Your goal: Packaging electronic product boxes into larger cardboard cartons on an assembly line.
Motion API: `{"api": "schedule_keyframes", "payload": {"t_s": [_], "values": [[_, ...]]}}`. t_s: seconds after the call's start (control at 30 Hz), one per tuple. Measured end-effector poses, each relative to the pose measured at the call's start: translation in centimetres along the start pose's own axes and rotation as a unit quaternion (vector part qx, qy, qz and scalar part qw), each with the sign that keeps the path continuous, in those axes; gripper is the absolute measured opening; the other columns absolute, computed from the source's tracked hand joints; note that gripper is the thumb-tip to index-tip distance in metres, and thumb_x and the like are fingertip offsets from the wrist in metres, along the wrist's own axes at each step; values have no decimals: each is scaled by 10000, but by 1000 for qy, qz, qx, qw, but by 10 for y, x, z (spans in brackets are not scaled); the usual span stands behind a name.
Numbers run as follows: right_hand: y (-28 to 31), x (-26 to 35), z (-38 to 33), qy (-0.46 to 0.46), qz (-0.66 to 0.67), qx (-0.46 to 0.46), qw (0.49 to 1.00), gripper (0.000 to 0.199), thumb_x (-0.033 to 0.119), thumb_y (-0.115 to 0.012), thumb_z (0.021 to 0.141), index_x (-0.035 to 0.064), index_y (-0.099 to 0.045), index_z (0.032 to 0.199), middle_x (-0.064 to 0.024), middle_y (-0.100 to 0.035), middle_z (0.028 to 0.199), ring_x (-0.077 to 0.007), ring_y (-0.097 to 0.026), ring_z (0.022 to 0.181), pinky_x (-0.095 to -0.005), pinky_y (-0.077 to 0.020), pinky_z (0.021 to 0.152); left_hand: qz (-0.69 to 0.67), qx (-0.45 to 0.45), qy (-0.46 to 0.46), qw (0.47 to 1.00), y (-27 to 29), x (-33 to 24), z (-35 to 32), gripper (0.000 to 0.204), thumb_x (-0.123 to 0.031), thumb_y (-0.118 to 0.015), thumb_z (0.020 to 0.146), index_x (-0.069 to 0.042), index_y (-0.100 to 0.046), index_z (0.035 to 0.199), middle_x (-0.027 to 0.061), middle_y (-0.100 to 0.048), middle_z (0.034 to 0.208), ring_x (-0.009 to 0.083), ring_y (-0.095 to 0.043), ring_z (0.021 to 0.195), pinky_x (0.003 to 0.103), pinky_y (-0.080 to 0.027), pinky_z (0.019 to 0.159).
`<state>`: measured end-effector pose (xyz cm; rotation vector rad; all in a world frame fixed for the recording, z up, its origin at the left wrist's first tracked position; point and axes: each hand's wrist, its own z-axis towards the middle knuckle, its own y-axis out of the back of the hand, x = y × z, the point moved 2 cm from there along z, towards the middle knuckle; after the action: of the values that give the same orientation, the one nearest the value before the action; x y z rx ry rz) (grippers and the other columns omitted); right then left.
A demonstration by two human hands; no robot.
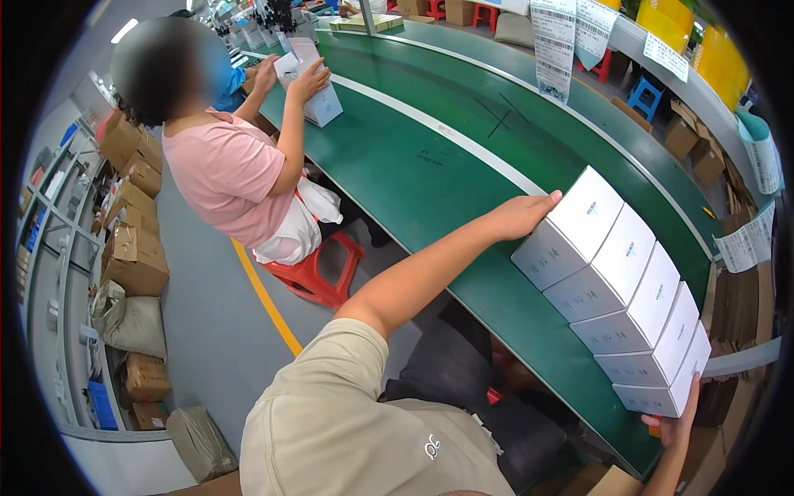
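Several white boxes (626,321) stand pressed side by side in a row on the green work surface (397,178), at the right. My left hand (527,217) lies against the far-left end of the row, its thumb along the top edge; most of its fingers are hidden behind the end box. At the near-right end, my right hand (681,420) grips the last box, fingertips up its side. The row is squeezed between my two hands. A small red and orange object (652,425) shows beside my right hand, too little of it to name.
A co-worker in a pink shirt (227,178) sits at the left on a red stool (327,269), both hands on a white box (318,97) with its lid up. Printed label strips (552,50) and yellow tape rolls (667,23) hang at the upper right. Cartons (136,256) line the left shelves.
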<state>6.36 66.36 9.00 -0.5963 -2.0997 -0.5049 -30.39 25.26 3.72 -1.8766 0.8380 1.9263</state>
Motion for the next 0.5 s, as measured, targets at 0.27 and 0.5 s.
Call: {"api": "schedule_keyframes", "payload": {"t_s": [0.27,0.5], "values": [[11,-14,5,108,84,36,990,695,559,-500,1027,74,-442,1521,-135,-655,1334,-312,-672,1100,-489,-602,730,112,-112,-128,979,6,49,18,546,-444,-432,1094,10,-691,1252,143,-745,1172,223,-673,1076,399,-511,972],[3,54,-99,276,4,9,961,668,585,-528,1032,22,-598,1383,-93,-675,1291,-186,-658,1112,-345,-515,966,-61,-173,-327,927,67,56,62,532,-340,-586,1026,-9,-541,1439,156,-575,1461,275,-548,1327,448,-413,1142]]}}
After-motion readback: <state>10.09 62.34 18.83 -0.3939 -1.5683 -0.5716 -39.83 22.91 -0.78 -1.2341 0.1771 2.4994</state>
